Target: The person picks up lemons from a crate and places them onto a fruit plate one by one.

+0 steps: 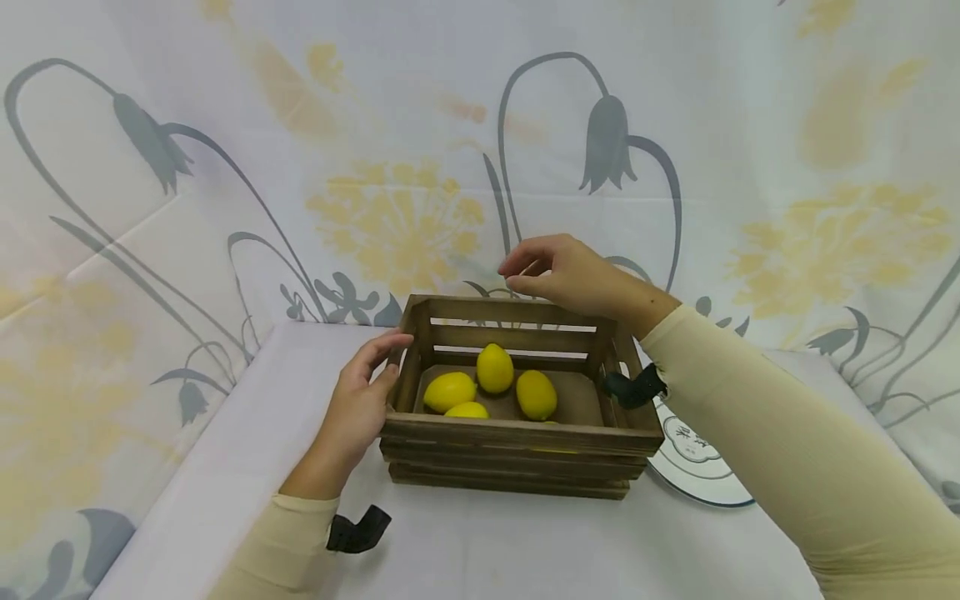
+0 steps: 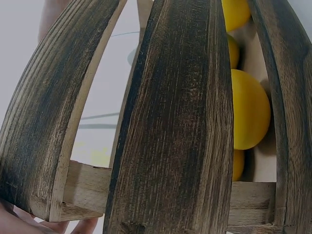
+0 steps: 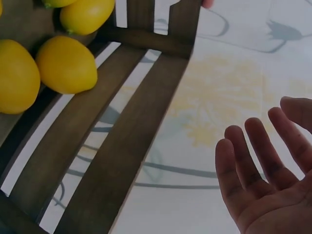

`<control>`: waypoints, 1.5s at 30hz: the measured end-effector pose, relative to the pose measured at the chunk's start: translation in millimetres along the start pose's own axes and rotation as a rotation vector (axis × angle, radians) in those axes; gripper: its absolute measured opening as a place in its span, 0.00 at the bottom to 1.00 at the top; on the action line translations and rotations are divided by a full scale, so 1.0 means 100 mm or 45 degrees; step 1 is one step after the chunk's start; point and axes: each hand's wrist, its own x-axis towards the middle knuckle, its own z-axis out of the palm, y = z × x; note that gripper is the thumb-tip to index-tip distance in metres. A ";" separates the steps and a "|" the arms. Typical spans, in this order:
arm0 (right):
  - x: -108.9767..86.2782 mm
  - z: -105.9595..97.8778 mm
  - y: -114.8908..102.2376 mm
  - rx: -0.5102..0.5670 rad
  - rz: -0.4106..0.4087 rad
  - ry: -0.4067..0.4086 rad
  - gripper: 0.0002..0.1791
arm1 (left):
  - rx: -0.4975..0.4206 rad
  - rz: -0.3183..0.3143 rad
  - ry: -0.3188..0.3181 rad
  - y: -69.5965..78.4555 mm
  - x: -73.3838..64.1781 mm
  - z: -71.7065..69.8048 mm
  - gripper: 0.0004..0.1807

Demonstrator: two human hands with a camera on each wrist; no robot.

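Brown, long left to right, the crate (image 1: 480, 433) of lemons (image 1: 495, 369) sits between the closer left hand (image 1: 360, 400), relaxed against its left end, and the empty, half-open right hand (image 1: 562, 271) by its far rim.

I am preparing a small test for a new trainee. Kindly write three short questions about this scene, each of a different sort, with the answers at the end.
1. True or false: the right hand is holding one of the lemons.
2. In the head view, where is the plate relative to the crate?
a) inside it
b) to its right, partly hidden
c) to its left, in full view
3. At which part of the crate is the left hand?

Key:
1. False; the right hand is empty, and the lemons lie inside the crate.
2. b
3. At its left end, by the top rim.
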 end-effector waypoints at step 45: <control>0.39 0.88 0.15 -0.034 0.007 -0.545 0.15 | -0.162 -0.042 0.043 0.05 -0.22 0.00 0.24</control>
